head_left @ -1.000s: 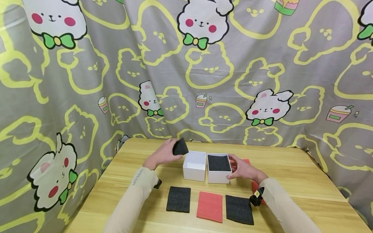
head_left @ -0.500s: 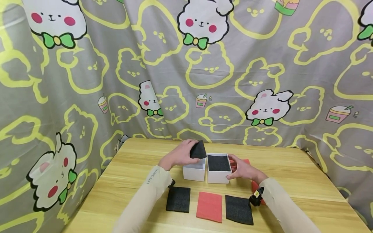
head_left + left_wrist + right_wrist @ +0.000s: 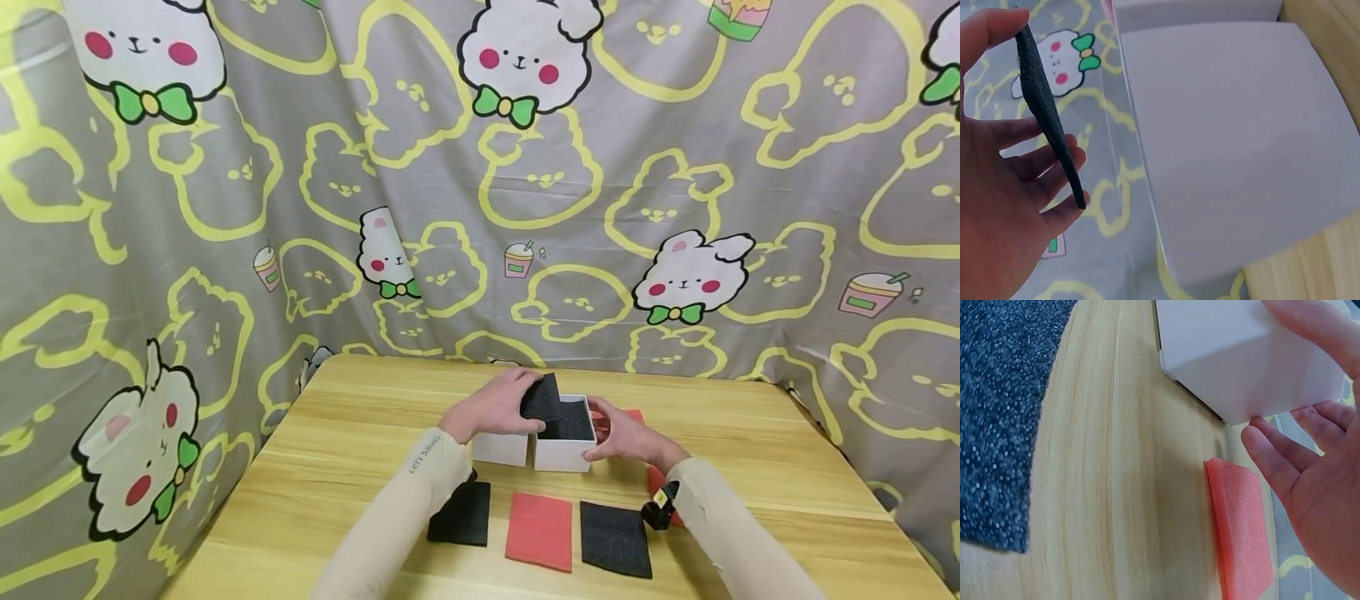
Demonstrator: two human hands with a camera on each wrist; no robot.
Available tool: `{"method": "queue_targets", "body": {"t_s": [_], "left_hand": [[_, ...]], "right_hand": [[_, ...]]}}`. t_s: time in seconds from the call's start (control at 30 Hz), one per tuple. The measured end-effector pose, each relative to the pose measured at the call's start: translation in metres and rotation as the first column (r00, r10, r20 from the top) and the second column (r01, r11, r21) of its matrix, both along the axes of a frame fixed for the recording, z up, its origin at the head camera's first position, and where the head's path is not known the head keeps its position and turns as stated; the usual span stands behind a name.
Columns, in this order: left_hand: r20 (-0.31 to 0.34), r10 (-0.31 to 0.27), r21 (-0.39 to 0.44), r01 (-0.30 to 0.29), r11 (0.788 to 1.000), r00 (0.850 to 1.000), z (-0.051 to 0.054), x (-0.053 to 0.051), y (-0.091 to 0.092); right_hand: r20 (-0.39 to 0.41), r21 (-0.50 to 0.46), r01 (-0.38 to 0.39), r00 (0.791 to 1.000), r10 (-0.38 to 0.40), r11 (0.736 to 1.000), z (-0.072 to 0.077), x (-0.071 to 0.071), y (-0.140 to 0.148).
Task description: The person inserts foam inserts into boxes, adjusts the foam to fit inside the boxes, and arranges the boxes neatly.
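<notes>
My left hand (image 3: pixel 495 406) pinches a black foam sheet (image 3: pixel 542 398) between thumb and fingertips, holding it tilted above the right-hand white box (image 3: pixel 562 457). In the left wrist view that foam sheet (image 3: pixel 1047 119) appears nearly edge-on. Another black sheet (image 3: pixel 576 419) lies inside the right-hand box near its rim. My right hand (image 3: pixel 628 435) grips this box at its right side, thumb at the front and fingers farther back; the right wrist view shows the thumb on the box wall (image 3: pixel 1229 362). A second white box (image 3: pixel 501 450) stands to the left, its opening hidden by my left hand.
A black sheet (image 3: pixel 461 515), a red sheet (image 3: pixel 540 532) and another black sheet (image 3: pixel 617 540) lie in a row before the boxes. Red foam (image 3: pixel 1244 525) lies right of the boxes, partly behind my right arm. A patterned curtain (image 3: pixel 480 192) hangs behind the wooden table (image 3: pixel 360 392).
My left hand has carried the black foam sheet rightward, from the left box's far left, across that box, to over the right-hand box. My right hand has stayed at its box.
</notes>
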State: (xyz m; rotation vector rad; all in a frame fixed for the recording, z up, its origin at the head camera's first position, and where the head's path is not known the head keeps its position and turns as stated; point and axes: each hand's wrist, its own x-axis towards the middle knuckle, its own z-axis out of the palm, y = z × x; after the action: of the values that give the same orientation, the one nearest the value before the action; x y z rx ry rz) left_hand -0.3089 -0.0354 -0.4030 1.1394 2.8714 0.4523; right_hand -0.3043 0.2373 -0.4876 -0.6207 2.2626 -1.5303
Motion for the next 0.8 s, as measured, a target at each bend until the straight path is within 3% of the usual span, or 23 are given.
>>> {"method": "queue_targets", "body": {"t_s": [0.43, 0.8], "left_hand": [[0.017, -0.030, -0.052, 0.031, 0.998, 0.999, -0.013, -0.004, 0.032], [0.019, -0.049, -0.051, 0.050, 0.997, 0.999, -0.024, -0.009, 0.046]], "right_hand": [[-0.010, -0.013, -0.028, 1.000, 0.028, 1.000, -0.001, 0.001, 0.002], [0.000, -0.021, -0.037, 0.999, 0.037, 0.999, -0.001, -0.001, 0.002]]}}
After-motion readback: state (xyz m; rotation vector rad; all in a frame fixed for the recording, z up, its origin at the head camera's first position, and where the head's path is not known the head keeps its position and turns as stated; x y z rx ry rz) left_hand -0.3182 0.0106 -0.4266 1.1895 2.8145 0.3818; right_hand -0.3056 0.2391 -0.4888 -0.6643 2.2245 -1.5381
